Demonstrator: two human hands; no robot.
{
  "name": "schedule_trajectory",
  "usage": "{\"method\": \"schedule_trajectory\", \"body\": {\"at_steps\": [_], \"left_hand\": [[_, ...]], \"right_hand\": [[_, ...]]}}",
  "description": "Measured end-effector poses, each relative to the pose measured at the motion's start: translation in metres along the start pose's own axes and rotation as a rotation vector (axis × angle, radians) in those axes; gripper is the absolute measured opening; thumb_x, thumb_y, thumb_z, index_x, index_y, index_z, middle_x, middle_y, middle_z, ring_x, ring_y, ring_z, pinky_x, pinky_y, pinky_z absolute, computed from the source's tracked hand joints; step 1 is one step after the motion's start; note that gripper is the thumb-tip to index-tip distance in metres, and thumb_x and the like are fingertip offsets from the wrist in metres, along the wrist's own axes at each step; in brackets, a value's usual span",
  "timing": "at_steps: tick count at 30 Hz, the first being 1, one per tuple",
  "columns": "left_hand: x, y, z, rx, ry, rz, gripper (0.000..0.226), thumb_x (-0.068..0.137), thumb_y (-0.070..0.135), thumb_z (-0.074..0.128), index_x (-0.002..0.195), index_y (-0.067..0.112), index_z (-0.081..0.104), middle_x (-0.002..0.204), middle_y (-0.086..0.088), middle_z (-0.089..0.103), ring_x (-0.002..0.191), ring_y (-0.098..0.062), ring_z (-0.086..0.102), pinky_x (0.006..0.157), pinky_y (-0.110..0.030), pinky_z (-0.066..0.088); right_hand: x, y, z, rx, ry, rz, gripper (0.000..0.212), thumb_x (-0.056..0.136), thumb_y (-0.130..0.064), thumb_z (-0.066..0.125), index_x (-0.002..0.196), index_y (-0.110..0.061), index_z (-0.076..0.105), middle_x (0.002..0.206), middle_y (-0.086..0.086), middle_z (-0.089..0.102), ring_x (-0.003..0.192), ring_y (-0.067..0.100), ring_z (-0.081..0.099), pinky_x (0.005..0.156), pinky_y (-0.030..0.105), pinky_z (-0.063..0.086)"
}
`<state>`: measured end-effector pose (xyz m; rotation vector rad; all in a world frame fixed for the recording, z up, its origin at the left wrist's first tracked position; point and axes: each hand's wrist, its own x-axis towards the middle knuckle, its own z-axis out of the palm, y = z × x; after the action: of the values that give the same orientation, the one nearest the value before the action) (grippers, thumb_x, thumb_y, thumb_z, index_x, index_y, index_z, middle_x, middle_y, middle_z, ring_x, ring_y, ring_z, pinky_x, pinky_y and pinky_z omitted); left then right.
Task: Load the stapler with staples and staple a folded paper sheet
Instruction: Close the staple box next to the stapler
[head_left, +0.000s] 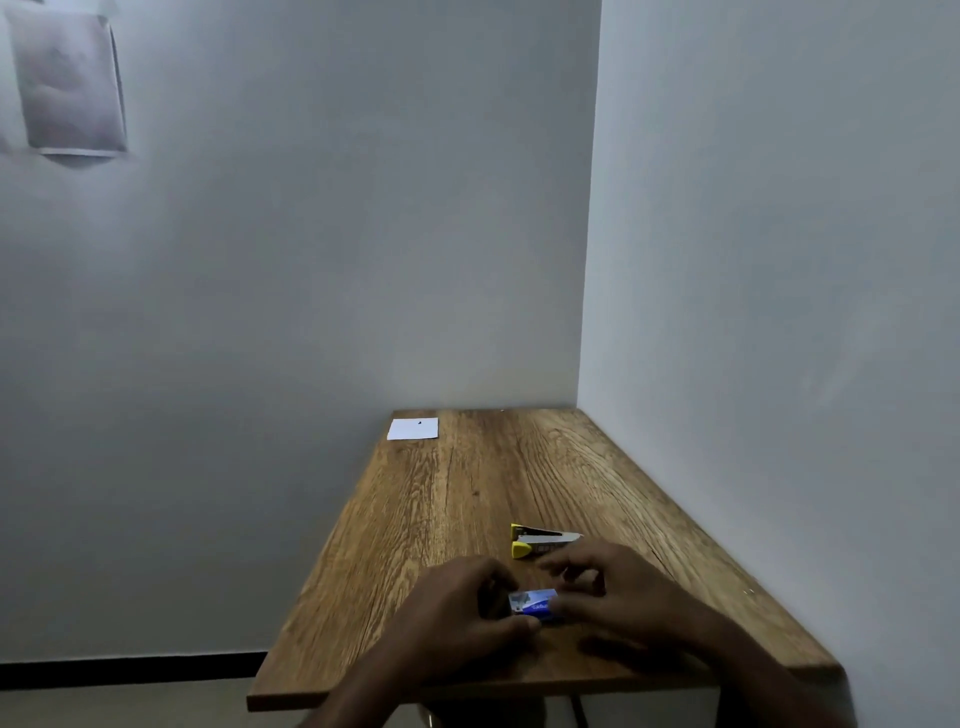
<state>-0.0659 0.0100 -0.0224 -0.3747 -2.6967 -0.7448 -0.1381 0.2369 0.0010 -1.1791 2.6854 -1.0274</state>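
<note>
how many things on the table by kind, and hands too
stapler: 1
staple box: 1, held by both hands
paper sheet: 1
hands: 2, left hand and right hand
total: 5

a wooden tabletop (467, 499) with marked grain fits into the corner of two pale grey walls (311, 260). a greyish sheet (67, 83) hangs high on the left wall. a dark skirting strip (130, 673) runs along the floor.
</note>
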Motion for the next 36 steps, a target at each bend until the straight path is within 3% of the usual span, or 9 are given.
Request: {"method": "schedule_trajectory", "body": {"at_steps": [3,8,12,16,18,22,25,28,36], "left_hand": [[0.001,-0.001,0.002,0.038,-0.021,0.023,0.048,0.076,0.07,0.053,0.107,0.036,0.063,0.1,0.018,0.063,0.089,0.0,0.057,0.079,-0.03,0.054],[0.013,0.003,-0.006,0.051,-0.04,0.041,0.051,0.075,0.066,0.053,0.111,0.032,0.067,0.113,0.015,0.064,0.099,0.0,0.058,0.086,-0.03,0.054],[0.041,0.01,-0.018,0.083,0.052,0.062,0.03,0.088,0.039,0.069,0.116,0.028,0.067,0.12,0.013,0.063,0.106,-0.002,0.057,0.091,-0.026,0.051],[0.068,0.014,-0.016,0.065,0.155,0.058,0.032,0.089,0.034,0.07,0.119,0.024,0.068,0.116,0.009,0.065,0.1,-0.002,0.056,0.079,-0.014,0.045],[0.077,0.014,-0.008,0.053,0.198,0.03,0.033,0.089,0.032,0.071,0.12,0.023,0.067,0.116,0.008,0.066,0.1,-0.003,0.057,0.08,-0.016,0.046],[0.083,0.007,0.011,0.058,0.227,-0.014,0.04,0.087,0.034,0.071,0.125,0.027,0.063,0.117,0.011,0.066,0.102,-0.003,0.058,0.087,-0.022,0.05],[0.081,0.0,0.02,0.086,0.216,-0.016,0.033,0.087,0.036,0.07,0.119,0.031,0.065,0.112,0.014,0.068,0.099,0.001,0.059,0.087,-0.022,0.051],[0.081,-0.006,0.023,0.069,0.221,-0.035,0.025,0.086,0.039,0.069,0.111,0.035,0.069,0.108,0.016,0.068,0.098,0.002,0.058,0.087,-0.026,0.052],[0.086,-0.019,0.026,0.078,0.15,0.029,0.032,0.088,0.03,0.069,0.12,0.029,0.067,0.114,0.011,0.067,0.099,0.0,0.059,0.085,-0.017,0.05]], "right_hand": [[-0.008,0.0,0.0,-0.053,-0.008,-0.049,0.035,0.083,-0.034,0.074,0.118,-0.032,0.07,0.111,-0.02,0.065,0.105,-0.008,0.057,0.082,0.006,0.045],[-0.003,0.002,-0.004,-0.068,0.056,-0.074,0.025,0.086,-0.035,0.072,0.112,-0.034,0.072,0.104,-0.018,0.069,0.096,-0.003,0.061,0.075,0.013,0.048],[0.011,0.006,-0.016,-0.063,0.199,-0.067,0.024,0.087,-0.032,0.071,0.111,-0.029,0.072,0.101,-0.015,0.069,0.094,-0.004,0.061,0.074,0.008,0.047],[0.028,0.012,-0.021,-0.079,0.337,-0.042,0.027,0.087,-0.028,0.072,0.113,-0.024,0.07,0.104,-0.012,0.069,0.092,-0.002,0.061,0.072,0.006,0.046],[0.036,0.015,-0.02,-0.097,0.376,-0.027,0.029,0.086,-0.024,0.073,0.115,-0.021,0.069,0.106,-0.01,0.069,0.091,-0.002,0.061,0.071,0.005,0.046],[0.041,0.026,-0.01,-0.091,0.382,0.003,0.029,0.087,-0.021,0.07,0.116,-0.025,0.066,0.107,-0.012,0.067,0.093,-0.003,0.06,0.081,0.014,0.053],[0.041,0.035,-0.001,-0.129,0.346,0.008,0.019,0.087,-0.027,0.068,0.106,-0.031,0.069,0.098,-0.017,0.066,0.091,-0.003,0.06,0.078,0.017,0.052],[0.044,0.039,-0.001,-0.148,0.342,0.024,0.019,0.086,-0.03,0.07,0.104,-0.032,0.072,0.095,-0.017,0.067,0.088,-0.002,0.061,0.076,0.017,0.05],[0.045,0.044,0.0,-0.308,0.353,0.074,0.028,0.085,-0.033,0.072,0.113,-0.037,0.071,0.106,-0.016,0.072,0.089,-0.003,0.061,0.068,0.007,0.037]]}}
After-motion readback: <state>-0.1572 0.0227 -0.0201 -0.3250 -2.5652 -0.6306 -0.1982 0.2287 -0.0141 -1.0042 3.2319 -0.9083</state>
